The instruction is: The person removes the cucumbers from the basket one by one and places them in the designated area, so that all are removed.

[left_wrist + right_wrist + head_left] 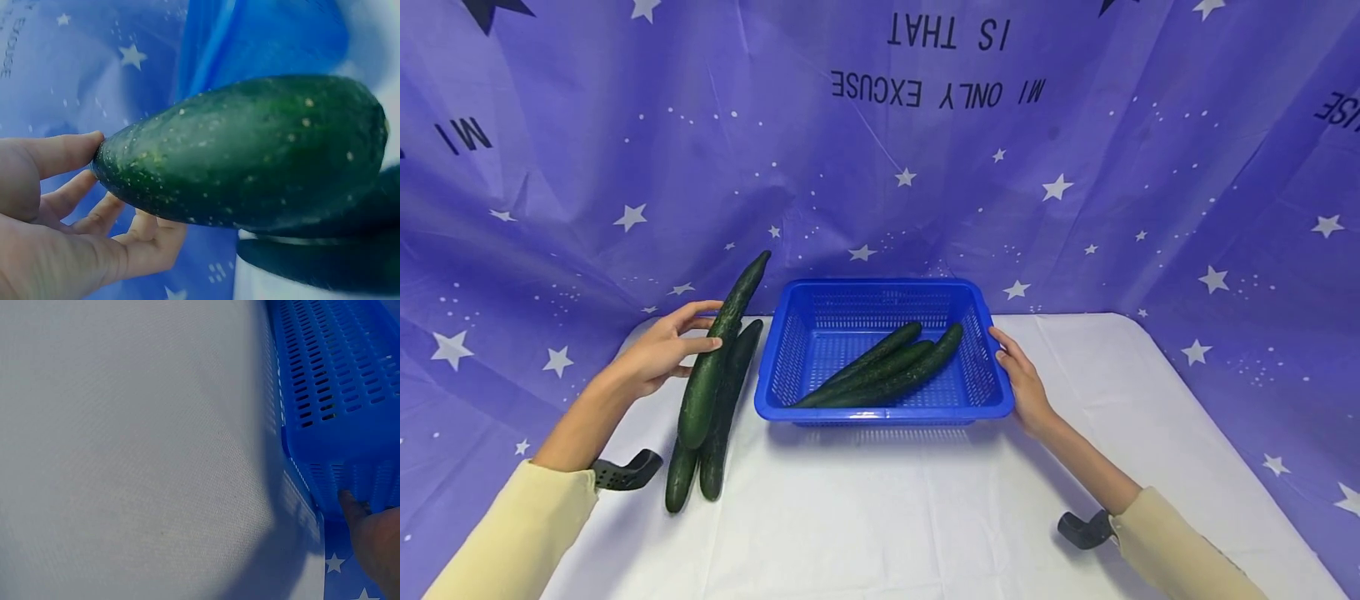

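Observation:
In the head view the left hand point(662, 350) pinches a dark green cucumber point(703, 392) between thumb and fingers, tilted above two more cucumbers point(721, 433) lying on the table's left side. The left wrist view shows that held cucumber point(250, 150) large, the left hand point(81, 231) at its narrower-looking side. A blue perforated basket point(887, 413) stands in the middle with several cucumbers point(880, 371) inside, lying slanted. At the basket's right wall rests the right hand point(1026, 387), fingers against the rim; the right wrist view shows this hand point(375, 540) touching the basket wall point(350, 437).
A white cloth point(887, 517) covers the table. Behind and at both sides hangs a purple-blue curtain point(880, 150) with stars and lettering. Black curved pieces point(628, 471) stand out at both wrists, by the yellow sleeves.

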`<state>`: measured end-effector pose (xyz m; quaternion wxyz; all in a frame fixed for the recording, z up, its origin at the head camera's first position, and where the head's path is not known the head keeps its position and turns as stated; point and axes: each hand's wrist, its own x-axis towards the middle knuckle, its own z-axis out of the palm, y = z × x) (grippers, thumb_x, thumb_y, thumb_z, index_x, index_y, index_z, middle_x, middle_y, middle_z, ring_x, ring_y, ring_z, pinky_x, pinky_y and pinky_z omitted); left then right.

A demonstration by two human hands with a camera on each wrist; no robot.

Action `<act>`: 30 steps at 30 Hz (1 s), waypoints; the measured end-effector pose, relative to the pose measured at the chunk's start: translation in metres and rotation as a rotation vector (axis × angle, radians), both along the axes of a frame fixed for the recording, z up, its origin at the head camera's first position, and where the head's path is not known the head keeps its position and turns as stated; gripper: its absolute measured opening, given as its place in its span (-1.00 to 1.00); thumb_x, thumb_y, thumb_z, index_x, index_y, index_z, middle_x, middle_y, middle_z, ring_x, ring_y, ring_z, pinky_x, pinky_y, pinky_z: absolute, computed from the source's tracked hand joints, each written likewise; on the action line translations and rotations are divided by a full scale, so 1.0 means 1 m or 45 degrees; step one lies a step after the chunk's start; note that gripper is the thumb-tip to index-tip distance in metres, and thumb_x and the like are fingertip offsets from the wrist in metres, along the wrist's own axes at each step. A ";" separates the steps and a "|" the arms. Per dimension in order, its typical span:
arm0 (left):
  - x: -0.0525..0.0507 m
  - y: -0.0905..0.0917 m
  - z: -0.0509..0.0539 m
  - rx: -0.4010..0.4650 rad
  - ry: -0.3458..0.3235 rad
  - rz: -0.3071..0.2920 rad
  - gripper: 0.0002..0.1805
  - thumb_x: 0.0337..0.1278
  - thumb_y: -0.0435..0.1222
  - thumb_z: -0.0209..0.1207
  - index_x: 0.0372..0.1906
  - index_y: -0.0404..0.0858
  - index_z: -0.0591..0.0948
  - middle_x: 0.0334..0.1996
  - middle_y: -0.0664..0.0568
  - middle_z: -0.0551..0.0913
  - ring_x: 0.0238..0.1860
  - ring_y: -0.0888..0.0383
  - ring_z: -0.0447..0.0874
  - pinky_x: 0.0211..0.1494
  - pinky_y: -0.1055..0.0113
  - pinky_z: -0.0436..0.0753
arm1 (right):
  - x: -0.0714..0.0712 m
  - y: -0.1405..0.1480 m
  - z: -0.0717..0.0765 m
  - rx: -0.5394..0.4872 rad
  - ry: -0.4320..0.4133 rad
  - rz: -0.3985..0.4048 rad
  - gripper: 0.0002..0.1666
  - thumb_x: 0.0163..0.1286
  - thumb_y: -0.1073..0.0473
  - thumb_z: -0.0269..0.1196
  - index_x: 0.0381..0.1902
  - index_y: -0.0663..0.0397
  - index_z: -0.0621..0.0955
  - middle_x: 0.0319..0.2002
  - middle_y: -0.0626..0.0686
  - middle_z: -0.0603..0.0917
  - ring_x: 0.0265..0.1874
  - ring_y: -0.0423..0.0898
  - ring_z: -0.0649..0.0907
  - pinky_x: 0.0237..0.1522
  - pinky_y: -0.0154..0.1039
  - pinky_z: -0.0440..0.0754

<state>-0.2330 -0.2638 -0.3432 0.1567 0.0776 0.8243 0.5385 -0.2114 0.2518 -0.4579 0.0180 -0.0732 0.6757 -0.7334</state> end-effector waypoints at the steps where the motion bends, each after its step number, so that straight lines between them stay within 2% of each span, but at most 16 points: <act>1: 0.001 -0.005 -0.003 -0.006 -0.008 0.004 -0.21 0.45 -0.29 0.13 0.60 -0.19 0.00 0.47 -0.38 0.02 0.38 -0.36 0.13 -0.04 -0.04 0.49 | 0.000 0.000 0.000 0.001 0.001 0.000 -0.40 0.69 0.09 -0.22 0.59 0.04 0.08 0.47 0.25 0.16 0.16 0.06 0.47 0.01 -0.27 0.60; 5: 0.005 -0.026 -0.015 -0.010 -0.050 0.012 -0.21 0.46 -0.27 0.12 0.60 -0.22 -0.02 0.46 -0.43 -0.04 0.37 -0.36 0.10 -0.08 0.03 0.52 | 0.000 -0.001 0.001 0.004 0.003 0.001 -0.40 0.69 0.09 -0.22 0.59 0.05 0.08 0.46 0.26 0.17 0.16 0.07 0.47 0.00 -0.26 0.60; 7: 0.006 -0.036 -0.022 -0.011 -0.075 0.021 -0.20 0.46 -0.27 0.12 0.59 -0.23 -0.04 0.46 -0.45 -0.07 0.33 -0.33 0.16 -0.11 0.07 0.53 | 0.000 -0.001 0.001 -0.001 0.002 0.004 -0.40 0.69 0.10 -0.22 0.59 0.05 0.07 0.45 0.27 0.17 0.16 0.08 0.46 0.00 -0.26 0.60; 11: 0.008 -0.052 -0.037 0.007 -0.125 0.048 -0.21 0.46 -0.27 0.12 0.59 -0.22 -0.03 0.43 -0.46 -0.05 0.11 -0.12 0.41 -0.15 0.11 0.55 | 0.000 -0.001 0.002 0.002 -0.004 -0.007 -0.41 0.69 0.12 -0.22 0.59 0.06 0.08 0.46 0.25 0.17 0.16 0.08 0.47 0.00 -0.25 0.60; 14: 0.010 -0.061 -0.047 0.014 -0.165 0.067 -0.21 0.45 -0.27 0.13 0.58 -0.23 -0.03 0.41 -0.47 -0.04 -0.03 0.02 0.44 -0.20 0.14 0.56 | 0.000 -0.001 0.002 0.013 -0.008 -0.018 -0.41 0.68 0.13 -0.21 0.58 0.06 0.09 0.46 0.25 0.18 0.14 0.08 0.48 -0.01 -0.25 0.61; 24: 0.013 -0.079 -0.073 0.037 -0.273 0.105 -0.18 0.42 -0.31 0.12 0.55 -0.33 -0.10 0.38 -0.50 -0.03 -0.21 0.23 0.58 -0.28 0.18 0.65 | 0.000 -0.001 0.003 0.029 -0.019 -0.022 -0.41 0.68 0.16 -0.23 0.58 0.06 0.09 0.41 0.30 0.20 0.10 0.06 0.49 -0.05 -0.24 0.62; 30: 0.014 -0.087 -0.088 0.030 -0.283 0.121 -0.18 0.40 -0.34 0.12 0.54 -0.36 -0.09 0.27 -0.38 0.21 -0.27 0.23 0.64 -0.27 0.18 0.68 | -0.001 0.000 0.003 0.036 -0.012 -0.021 -0.42 0.67 0.17 -0.24 0.58 0.06 0.10 0.40 0.30 0.21 0.07 0.06 0.51 -0.07 -0.24 0.63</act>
